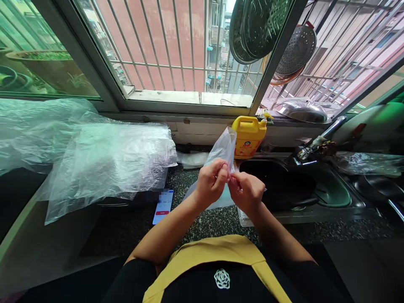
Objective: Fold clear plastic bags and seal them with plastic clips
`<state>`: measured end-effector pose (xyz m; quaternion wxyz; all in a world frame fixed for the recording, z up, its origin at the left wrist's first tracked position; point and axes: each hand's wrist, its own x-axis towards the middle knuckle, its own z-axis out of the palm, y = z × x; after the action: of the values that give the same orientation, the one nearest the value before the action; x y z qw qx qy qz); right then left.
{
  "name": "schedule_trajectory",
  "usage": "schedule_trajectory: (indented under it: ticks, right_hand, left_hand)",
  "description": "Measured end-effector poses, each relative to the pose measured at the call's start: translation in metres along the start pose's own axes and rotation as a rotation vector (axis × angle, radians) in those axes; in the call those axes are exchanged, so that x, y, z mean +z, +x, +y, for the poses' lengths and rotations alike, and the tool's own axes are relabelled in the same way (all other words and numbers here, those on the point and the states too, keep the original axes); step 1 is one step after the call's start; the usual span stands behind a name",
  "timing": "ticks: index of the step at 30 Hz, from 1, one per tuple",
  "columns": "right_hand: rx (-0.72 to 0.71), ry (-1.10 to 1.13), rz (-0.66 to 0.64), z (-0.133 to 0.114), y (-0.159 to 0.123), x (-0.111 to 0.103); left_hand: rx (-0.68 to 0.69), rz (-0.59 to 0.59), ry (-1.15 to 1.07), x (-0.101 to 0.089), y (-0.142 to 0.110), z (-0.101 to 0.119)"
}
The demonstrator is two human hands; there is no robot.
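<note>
Both my hands pinch a clear plastic bag above the dark speckled counter. My left hand is closed on the film, thumb against curled fingers. Just to its right, my right hand grips the same bag with its fingertips, the two hands almost touching. Part of the bag stands up above my hands, and a lower part hangs behind my wrists. Beneath my right wrist lies some folded clear plastic, partly hidden. Whether the bag's mouth is open I cannot tell.
A large pile of clear plastic bags covers the left side. A phone showing a timer lies by my left forearm. Behind my hands stands a yellow jug. The sink with its faucet is at the right, below the window.
</note>
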<state>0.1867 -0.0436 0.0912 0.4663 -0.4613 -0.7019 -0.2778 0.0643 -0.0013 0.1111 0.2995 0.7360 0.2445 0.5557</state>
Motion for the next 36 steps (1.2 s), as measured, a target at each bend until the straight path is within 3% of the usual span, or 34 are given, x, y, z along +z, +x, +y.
schedule_trajectory:
  ticks: [15,18,21,25,29,34,36]
  right_hand:
    - [-0.067,-0.041,-0.019,0.003,0.001,0.016]
    - [-0.023,-0.008,-0.034,0.004,0.004,0.015]
    - [0.036,-0.038,-0.101,0.013,-0.001,0.005]
    - [0.126,-0.197,-0.246,0.037,-0.03,-0.016]
    - [0.205,-0.179,-0.331,0.04,-0.07,-0.027]
    - [0.115,0.169,-0.4,0.003,-0.123,-0.019]
    - [0.185,0.493,-0.548,-0.002,-0.143,-0.012]
  left_hand:
    - [0.132,-0.006,0.141,-0.003,0.002,-0.007]
    - [0.085,0.04,0.133,-0.007,0.01,-0.011]
    - [0.04,0.141,-0.016,-0.02,0.022,-0.015]
    - [0.032,0.321,-0.247,-0.039,0.039,-0.02]
    - [0.015,0.373,-0.379,-0.041,0.05,-0.028]
    - [-0.017,0.577,-0.542,-0.035,0.067,-0.039]
    - [-0.08,0.605,-0.634,-0.043,0.076,-0.038]
